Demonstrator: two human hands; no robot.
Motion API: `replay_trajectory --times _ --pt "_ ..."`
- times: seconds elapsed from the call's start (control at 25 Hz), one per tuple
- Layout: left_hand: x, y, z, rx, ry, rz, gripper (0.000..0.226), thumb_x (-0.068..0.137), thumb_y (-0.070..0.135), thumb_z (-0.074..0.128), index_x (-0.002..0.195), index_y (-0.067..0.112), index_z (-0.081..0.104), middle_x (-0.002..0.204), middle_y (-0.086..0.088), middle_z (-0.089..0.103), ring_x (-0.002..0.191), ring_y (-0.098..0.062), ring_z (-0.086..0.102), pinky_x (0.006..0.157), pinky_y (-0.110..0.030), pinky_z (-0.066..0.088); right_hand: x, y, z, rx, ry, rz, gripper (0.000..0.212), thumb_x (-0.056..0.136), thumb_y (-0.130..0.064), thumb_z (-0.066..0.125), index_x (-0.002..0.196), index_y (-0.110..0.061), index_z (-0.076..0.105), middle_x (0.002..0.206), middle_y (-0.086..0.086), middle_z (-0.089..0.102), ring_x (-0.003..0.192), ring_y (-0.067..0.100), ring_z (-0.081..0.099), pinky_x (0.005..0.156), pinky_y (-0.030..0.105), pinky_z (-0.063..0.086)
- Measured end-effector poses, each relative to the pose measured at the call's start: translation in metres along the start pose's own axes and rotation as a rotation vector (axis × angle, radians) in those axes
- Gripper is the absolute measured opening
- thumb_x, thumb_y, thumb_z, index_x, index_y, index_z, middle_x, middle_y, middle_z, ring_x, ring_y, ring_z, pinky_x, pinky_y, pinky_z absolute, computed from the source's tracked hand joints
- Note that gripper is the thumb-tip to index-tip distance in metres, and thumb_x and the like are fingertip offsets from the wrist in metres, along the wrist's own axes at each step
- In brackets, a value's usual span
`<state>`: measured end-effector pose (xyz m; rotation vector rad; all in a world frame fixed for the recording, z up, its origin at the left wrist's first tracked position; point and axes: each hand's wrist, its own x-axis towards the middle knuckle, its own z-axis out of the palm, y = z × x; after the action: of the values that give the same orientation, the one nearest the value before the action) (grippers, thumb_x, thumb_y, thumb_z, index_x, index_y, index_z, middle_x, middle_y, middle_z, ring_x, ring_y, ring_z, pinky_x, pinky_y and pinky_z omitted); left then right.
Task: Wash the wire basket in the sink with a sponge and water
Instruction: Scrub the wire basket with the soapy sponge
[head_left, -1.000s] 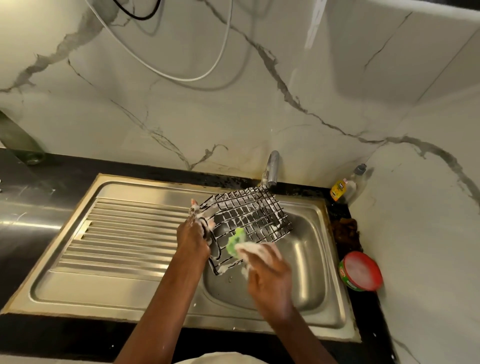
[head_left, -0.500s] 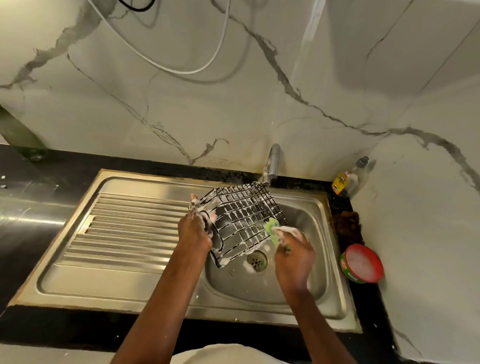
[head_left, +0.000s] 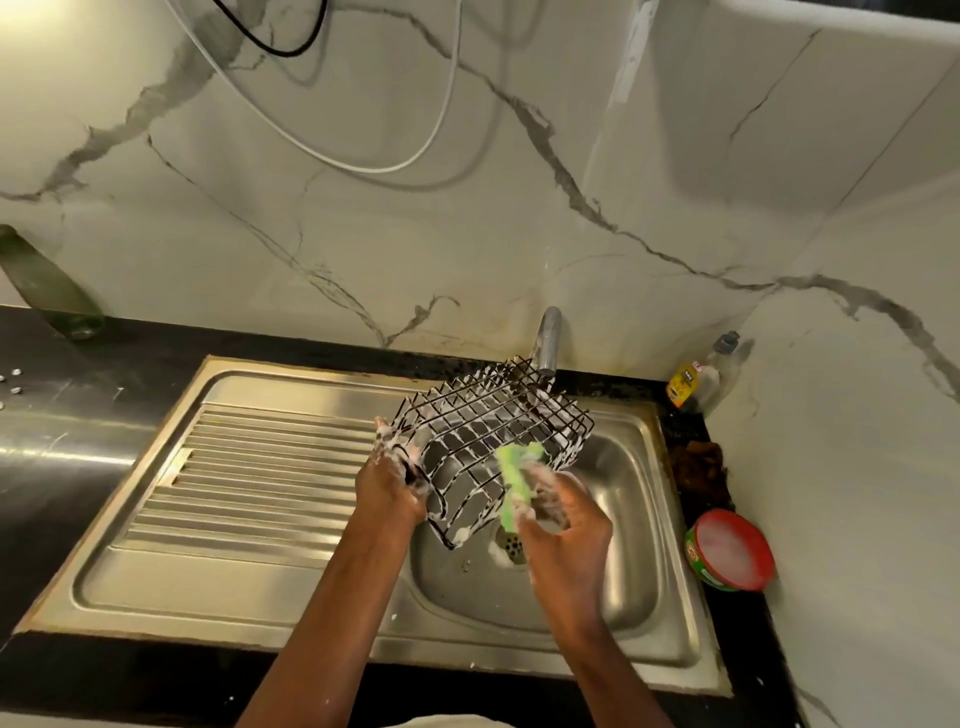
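I see wire basket (head_left: 493, 441) tipped up over sink (head_left: 631, 519), under tap (head_left: 548, 338). My left hand (head_left: 389, 483) grips basket's left edge, fingers curled round wires. My right hand (head_left: 566, 525) holds green sponge (head_left: 514, 480), pressed on basket's side. Soap foam all over wires. I think basket light, stiff, but slippery now. Best hold: thick rim wire, tight, not thin middle wires. Sponge soft, squishy.

Green sponge (head_left: 517, 480), dark wire basket (head_left: 488, 431) — white, grey-veined marble wall (head_left: 519, 234).
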<state>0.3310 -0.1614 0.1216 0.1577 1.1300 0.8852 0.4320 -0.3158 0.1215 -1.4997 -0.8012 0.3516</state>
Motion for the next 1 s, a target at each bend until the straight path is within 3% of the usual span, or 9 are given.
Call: replay_trajectory --times 0.12,0.24,0.32,0.44,0.48,0.56,0.64,0.88,1.0 --pt "0.014 -0.002 -0.011 0.057 0.032 0.006 0.024 0.107 0.033 0.051 0.11 0.018 0.069 0.099 -0.002 0.071 0.073 -0.015 0.067 0.091 -0.038 0.055 -0.001 -0.007 0.003 -0.073 -0.189 -0.206 0.034 0.078 0.009 0.064 0.098 -0.015 0.079 0.097 -0.007 0.071 0.082 0.015 0.07 0.061 0.032 0.06" --pt "0.022 0.002 -0.028 0.172 0.107 0.038 0.03 0.097 0.043 0.066 0.083 0.017 0.069 0.067 -0.005 0.06 0.053 -0.017 0.058 0.05 -0.025 0.049 0.036 0.002 -0.007 -0.09 0.028 -0.062 0.026 0.085 0.001 0.064 0.1 -0.019 0.072 0.095 -0.007 0.071 0.075 0.013 0.072 0.054 0.04 0.061" --pt "0.027 0.001 -0.041 0.212 0.09 0.02 0.042 0.093 0.046 0.07 0.11 0.009 0.074 0.087 -0.015 0.066 0.062 -0.023 0.065 0.048 -0.027 0.052 0.069 0.013 -0.018 -0.087 0.21 0.121 0.029 0.082 0.005 0.069 0.101 -0.016 0.065 0.096 -0.002 0.07 0.081 0.016 0.073 0.061 0.05 0.062" --pt "0.03 0.0 -0.051 0.178 0.055 -0.004 0.052 0.091 0.047 0.072 0.128 0.011 0.069 0.14 -0.019 0.061 0.118 -0.039 0.067 0.109 -0.049 0.049 0.095 0.025 -0.018 -0.102 0.226 0.224 0.046 0.071 0.009 0.072 0.107 -0.014 0.057 0.099 -0.001 0.067 0.083 0.018 0.071 0.062 0.052 0.062" --pt "0.031 0.0 -0.054 0.192 0.039 -0.009 0.06 0.085 0.052 0.075 0.129 0.012 0.07 0.128 -0.019 0.068 0.104 -0.038 0.073 0.109 -0.051 0.049 0.097 0.03 -0.016 -0.132 0.196 0.209 0.054 0.067 0.009 0.073 0.111 -0.017 0.056 0.098 -0.004 0.066 0.081 0.016 0.071 0.06 0.049 0.062" --pt "0.031 0.001 -0.057 0.237 0.009 -0.023 0.069 0.079 0.058 0.076 0.13 0.013 0.069 0.079 -0.013 0.066 0.051 -0.021 0.061 0.061 -0.04 0.059 0.099 0.038 -0.013 -0.218 0.115 0.135 0.06 0.065 0.008 0.074 0.117 -0.02 0.062 0.096 -0.006 0.068 0.071 0.015 0.069 0.054 0.033 0.059" --pt "0.033 -0.002 -0.061 0.257 0.018 -0.028 0.055 0.084 0.054 0.074 0.125 0.018 0.072 0.068 -0.003 0.064 0.042 -0.013 0.054 0.039 -0.021 0.043 0.103 0.05 -0.01 -0.379 0.091 0.062 0.052 0.07 0.008 0.075 0.117 -0.014 0.072 0.098 0.005 0.074 0.07 0.014 0.067 0.054 0.009 0.049" --pt "0.027 -0.002 -0.057 0.295 0.062 -0.005 0.054 0.089 0.05 0.072 0.127 0.012 0.071 0.103 -0.019 0.076 0.07 -0.028 0.067 0.06 -0.035 0.052 0.037 0.071 0.008 -0.699 -0.176 -0.308 0.056 0.069 0.007 0.074 0.119 -0.018 0.073 0.112 0.009 0.075 0.09 0.016 0.072 0.081 0.031 0.06" --pt "0.028 -0.001 -0.065 0.308 0.071 0.017 0.05 0.092 0.045 0.07 0.131 0.014 0.069 0.091 -0.014 0.077 0.06 -0.021 0.063 0.052 -0.029 0.045 0.058 0.086 -0.017 -0.799 -0.133 -0.255 0.061 0.069 0.01 0.076 0.124 -0.016 0.07 0.113 0.01 0.075 0.094 0.023 0.074 0.076 0.029 0.057"
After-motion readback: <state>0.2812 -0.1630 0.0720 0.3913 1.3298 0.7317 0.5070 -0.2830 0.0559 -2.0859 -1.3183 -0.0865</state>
